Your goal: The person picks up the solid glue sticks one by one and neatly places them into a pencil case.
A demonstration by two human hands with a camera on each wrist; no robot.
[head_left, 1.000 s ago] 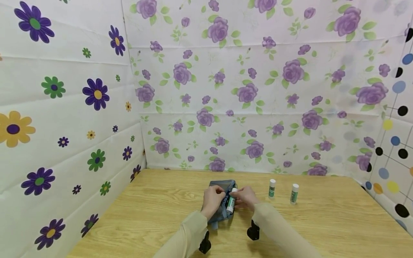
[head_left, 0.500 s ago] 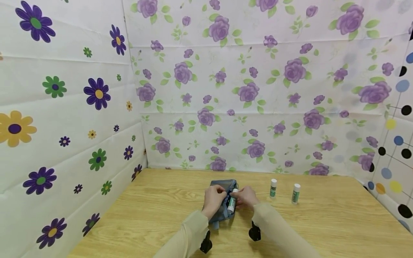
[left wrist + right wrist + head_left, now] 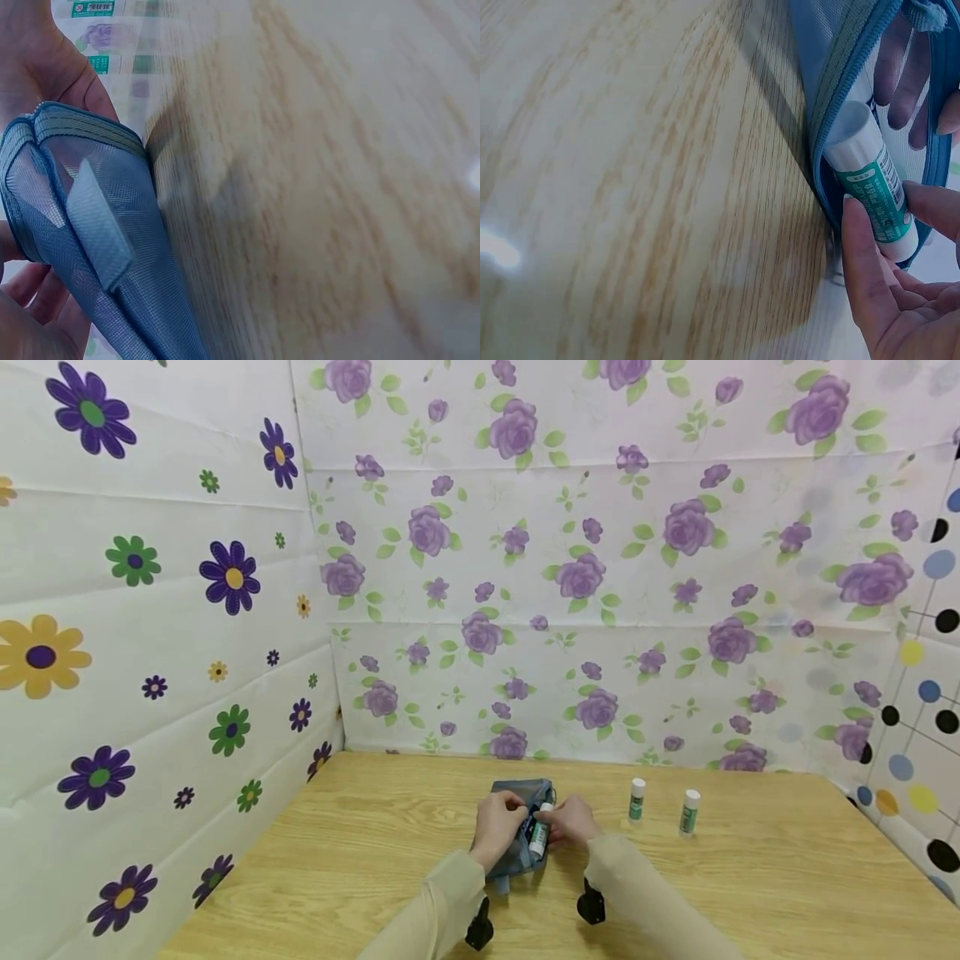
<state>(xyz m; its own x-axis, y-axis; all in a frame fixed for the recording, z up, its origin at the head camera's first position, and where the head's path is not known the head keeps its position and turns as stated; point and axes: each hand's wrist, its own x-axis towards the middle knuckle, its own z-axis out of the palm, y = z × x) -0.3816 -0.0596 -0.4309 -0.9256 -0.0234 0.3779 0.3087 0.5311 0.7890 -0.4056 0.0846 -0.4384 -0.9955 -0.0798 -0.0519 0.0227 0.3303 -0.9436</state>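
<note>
A blue mesh zipper pouch (image 3: pixel 517 864) lies on the table with its zipped mouth spread apart. My left hand (image 3: pixel 495 827) pinches one edge of that mouth, and its fingers (image 3: pixel 900 71) show through the mesh in the right wrist view. Between thumb and fingers, my right hand (image 3: pixel 572 821) holds a white and green glue stick (image 3: pixel 877 187), tilted, with one end inside the opening. Something else pale is partly visible deeper in the pouch. From the left wrist, I see the pouch's outer side with a fabric tab (image 3: pixel 97 225).
Two more glue sticks stand upright to the right of the pouch, a nearer one (image 3: pixel 689 814) and a farther one (image 3: pixel 636 800). The wooden table (image 3: pixel 360 843) ends at a floral cloth wall (image 3: pixel 465 685) behind, with a patterned cloth (image 3: pixel 180 693) on the left.
The head view has shifted slightly. Both hands keep almost the same place and grip, and the glue stick stays at the pouch's mouth with little visible motion.
</note>
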